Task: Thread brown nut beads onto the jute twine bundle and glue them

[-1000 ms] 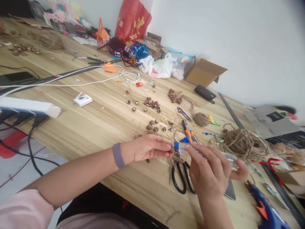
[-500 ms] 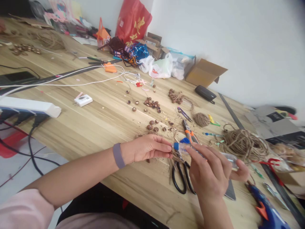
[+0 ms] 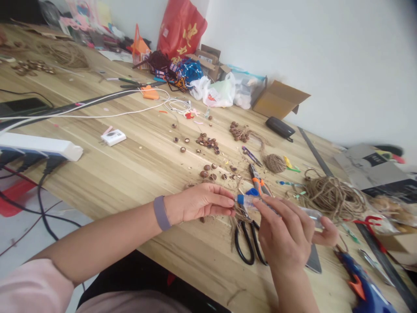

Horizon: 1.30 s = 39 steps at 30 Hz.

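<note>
My right hand [image 3: 286,230] is wrapped round a clear glue bottle [image 3: 249,201] with a blue tip, which lies nearly level. Its tip points left and meets the fingertips of my left hand [image 3: 208,201]. Those fingers are pinched together, and frayed strands of jute twine [image 3: 235,228] hang just below them; whatever else they hold is hidden. Under both hands lie black-handled scissors [image 3: 245,245], partly covered. Beyond the bottle are a loose blue cap [image 3: 252,191] and pliers [image 3: 257,178] with orange and grey handles.
Brown nut shells [image 3: 208,142] and crumbs scatter over the wooden table. A twine ball [image 3: 275,163] and a larger twine coil [image 3: 332,193] sit to the right, with a blue glue gun [image 3: 365,282] nearer. A power strip [image 3: 42,145] is at left; bags and an open carton [image 3: 280,100] line the wall.
</note>
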{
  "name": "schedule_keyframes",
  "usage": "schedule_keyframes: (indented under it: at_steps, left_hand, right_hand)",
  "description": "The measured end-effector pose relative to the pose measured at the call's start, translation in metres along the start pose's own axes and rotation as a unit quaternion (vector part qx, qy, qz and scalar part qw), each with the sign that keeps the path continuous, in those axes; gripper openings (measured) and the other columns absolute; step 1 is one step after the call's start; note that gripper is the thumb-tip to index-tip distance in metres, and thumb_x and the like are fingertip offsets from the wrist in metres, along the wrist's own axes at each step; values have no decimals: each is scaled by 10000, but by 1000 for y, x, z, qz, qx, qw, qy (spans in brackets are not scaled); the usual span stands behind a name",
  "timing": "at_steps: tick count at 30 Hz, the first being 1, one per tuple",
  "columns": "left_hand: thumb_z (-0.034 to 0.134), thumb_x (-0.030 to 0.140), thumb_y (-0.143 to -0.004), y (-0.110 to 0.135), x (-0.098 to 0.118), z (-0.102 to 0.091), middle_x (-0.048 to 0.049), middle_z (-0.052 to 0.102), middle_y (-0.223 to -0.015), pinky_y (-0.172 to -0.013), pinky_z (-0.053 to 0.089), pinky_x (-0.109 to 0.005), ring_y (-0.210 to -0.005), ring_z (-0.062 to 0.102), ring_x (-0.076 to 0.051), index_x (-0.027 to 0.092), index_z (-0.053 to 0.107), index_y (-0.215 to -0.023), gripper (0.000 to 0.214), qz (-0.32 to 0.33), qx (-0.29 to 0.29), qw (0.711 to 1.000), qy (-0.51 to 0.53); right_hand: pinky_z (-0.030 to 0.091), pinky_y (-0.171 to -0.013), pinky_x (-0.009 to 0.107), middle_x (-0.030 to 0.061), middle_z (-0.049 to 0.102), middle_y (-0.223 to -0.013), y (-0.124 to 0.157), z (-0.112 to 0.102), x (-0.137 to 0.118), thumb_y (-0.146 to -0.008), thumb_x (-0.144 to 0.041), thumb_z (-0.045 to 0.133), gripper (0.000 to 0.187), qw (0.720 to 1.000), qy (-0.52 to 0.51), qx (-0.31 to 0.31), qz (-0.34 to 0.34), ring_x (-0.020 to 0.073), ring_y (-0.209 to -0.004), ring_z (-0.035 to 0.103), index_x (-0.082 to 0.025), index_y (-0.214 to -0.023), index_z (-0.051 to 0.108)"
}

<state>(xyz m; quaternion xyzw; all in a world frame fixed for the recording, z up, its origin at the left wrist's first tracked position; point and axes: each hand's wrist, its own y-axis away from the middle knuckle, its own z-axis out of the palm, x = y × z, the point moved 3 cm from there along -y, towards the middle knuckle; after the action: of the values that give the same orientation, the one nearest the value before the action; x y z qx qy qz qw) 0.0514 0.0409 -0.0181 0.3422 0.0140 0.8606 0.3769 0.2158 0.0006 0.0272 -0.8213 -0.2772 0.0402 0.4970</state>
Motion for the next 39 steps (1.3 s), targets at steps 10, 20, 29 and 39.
schedule_keyframes:
  at_steps: [10,20,29,39]
  left_hand:
    - [763,73,-667,0,1,-1,-25,694,-678,-644,531,-190,-626,683,-111,101,656,-776,155,6,10,1000,-8]
    - [763,63,-661,0,2,-2,-19,688,-713,-717,531,-207,-642,667,-88,101,667,-767,148,22,17,1000,1]
    - [766,71,-656,0,4,-3,-25,691,-727,-738,529,-215,-647,673,-93,107,647,-757,159,39,25,999,-2]
    - [756,78,-656,1,5,-2,-21,681,-705,-720,518,-227,-627,664,-96,109,619,-744,166,56,23,998,-14]
  right_hand:
    - [424,-879,347,12,717,-931,1,1,3,-833,-30,539,259,1000,0,0,-12,169,-963,614,-228,-937,670]
    - [429,-880,357,8,714,-965,6,2,7,-827,-37,545,290,1000,-5,-11,-21,180,-950,631,-248,-975,676]
    - [408,-882,349,2,713,-938,3,1,4,-841,-26,515,293,1000,8,-11,-20,171,-947,626,-245,-965,665]
    - [421,-877,345,2,718,-947,4,3,5,-840,-27,535,292,1000,10,-13,-12,171,-956,630,-247,-974,673]
